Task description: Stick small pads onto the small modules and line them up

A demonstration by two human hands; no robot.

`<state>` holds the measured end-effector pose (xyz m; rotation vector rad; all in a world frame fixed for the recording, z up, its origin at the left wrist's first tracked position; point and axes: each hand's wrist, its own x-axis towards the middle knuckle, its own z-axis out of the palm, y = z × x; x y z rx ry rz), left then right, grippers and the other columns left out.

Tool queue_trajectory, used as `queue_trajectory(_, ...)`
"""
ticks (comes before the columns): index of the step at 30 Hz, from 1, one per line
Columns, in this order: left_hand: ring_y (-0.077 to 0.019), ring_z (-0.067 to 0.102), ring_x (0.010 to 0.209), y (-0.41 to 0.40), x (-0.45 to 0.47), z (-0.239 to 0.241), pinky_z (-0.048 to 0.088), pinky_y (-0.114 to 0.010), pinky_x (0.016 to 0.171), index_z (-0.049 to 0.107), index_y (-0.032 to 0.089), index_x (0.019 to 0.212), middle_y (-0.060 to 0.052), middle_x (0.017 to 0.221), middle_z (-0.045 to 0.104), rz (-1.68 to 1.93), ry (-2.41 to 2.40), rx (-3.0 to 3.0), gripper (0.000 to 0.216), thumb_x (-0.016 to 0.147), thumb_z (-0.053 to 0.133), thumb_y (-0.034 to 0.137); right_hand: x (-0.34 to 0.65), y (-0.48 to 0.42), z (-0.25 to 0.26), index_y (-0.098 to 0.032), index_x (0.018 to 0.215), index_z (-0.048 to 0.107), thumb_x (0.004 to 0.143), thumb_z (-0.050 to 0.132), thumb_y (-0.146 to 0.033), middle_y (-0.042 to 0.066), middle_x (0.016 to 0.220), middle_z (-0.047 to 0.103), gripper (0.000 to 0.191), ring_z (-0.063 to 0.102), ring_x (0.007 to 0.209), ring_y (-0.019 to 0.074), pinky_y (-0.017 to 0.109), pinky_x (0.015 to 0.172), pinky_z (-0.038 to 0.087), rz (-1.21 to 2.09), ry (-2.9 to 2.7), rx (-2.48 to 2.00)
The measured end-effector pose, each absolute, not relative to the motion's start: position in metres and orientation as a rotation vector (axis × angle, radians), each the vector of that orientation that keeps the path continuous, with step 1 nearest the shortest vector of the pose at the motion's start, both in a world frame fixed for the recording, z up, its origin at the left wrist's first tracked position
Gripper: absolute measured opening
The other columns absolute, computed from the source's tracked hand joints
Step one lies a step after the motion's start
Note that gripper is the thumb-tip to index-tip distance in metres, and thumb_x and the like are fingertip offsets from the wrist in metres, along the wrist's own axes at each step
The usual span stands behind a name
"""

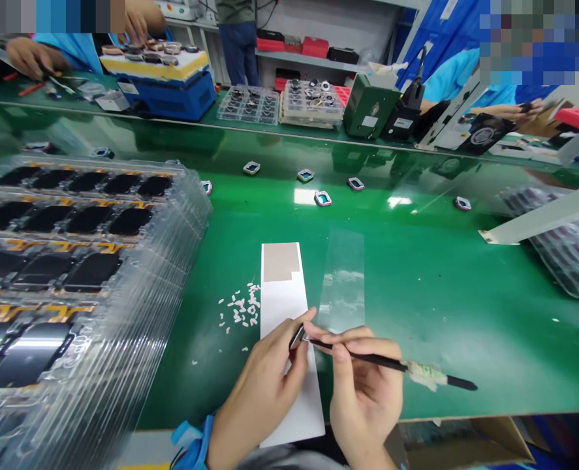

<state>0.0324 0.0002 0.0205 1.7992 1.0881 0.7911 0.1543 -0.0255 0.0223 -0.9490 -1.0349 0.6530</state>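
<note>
My left hand (264,378) pinches a small dark flat part (296,337) between thumb and fingers, just above a long white paper strip (284,294) on the green table. My right hand (362,385) grips black tweezers (391,363) with tape wrapped round the shaft; their tip touches the small part. A grey patch (279,261) sits at the strip's far end. A clear film strip (343,281) lies to the right of the paper. Several tiny white scraps (240,310) are scattered left of the paper.
A tall stack of clear trays holding black screen-like parts (74,261) fills the left. Several small framed parts (322,198) lie on the green belt (416,274). More trays (568,248) sit at the right. Other people's hands (34,55) work at the far table beside a blue box (166,91).
</note>
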Motion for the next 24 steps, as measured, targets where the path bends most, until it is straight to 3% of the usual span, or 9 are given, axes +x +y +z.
queue_trajectory(6,-0.0218,0.061,0.117,-0.003,0.0317,0.0195,0.049,-0.033,0.101,0.041,0.021,0.151,-0.012,0.129,0.063,0.818,1.082,1.751,0.049,0.102,0.039,0.018,0.1506,-0.0232,0.0204,-0.024,0.101,0.053,0.096,0.051,-0.007,0.001,0.088,0.065,0.018,0.075,0.091,0.0186,0.04,0.082,0.067,0.629,-1.036,-0.976)
queue_trajectory(12,-0.0213,0.062,0.101,-0.0027,0.0309,0.018,0.05,-0.032,0.094,0.034,0.022,0.155,-0.009,0.109,0.064,0.83,1.101,1.782,0.052,0.103,0.035,0.02,0.1503,-0.0215,0.0197,-0.024,0.1,0.053,0.096,0.052,-0.006,0.001,0.088,0.067,0.019,0.075,0.093,0.0182,0.037,0.081,0.066,0.619,-1.032,-0.982)
queue_trajectory(24,-0.0224,0.06,0.1,-0.0033,0.0298,0.0153,0.05,-0.034,0.092,0.029,0.025,0.157,-0.009,0.109,0.062,0.818,1.106,1.785,0.054,0.103,0.033,0.019,0.1494,-0.0205,0.0161,-0.023,0.099,0.054,0.094,0.053,-0.005,0.002,0.088,0.069,0.019,0.075,0.092,0.0189,0.036,0.078,0.066,0.616,-1.04,-1.009)
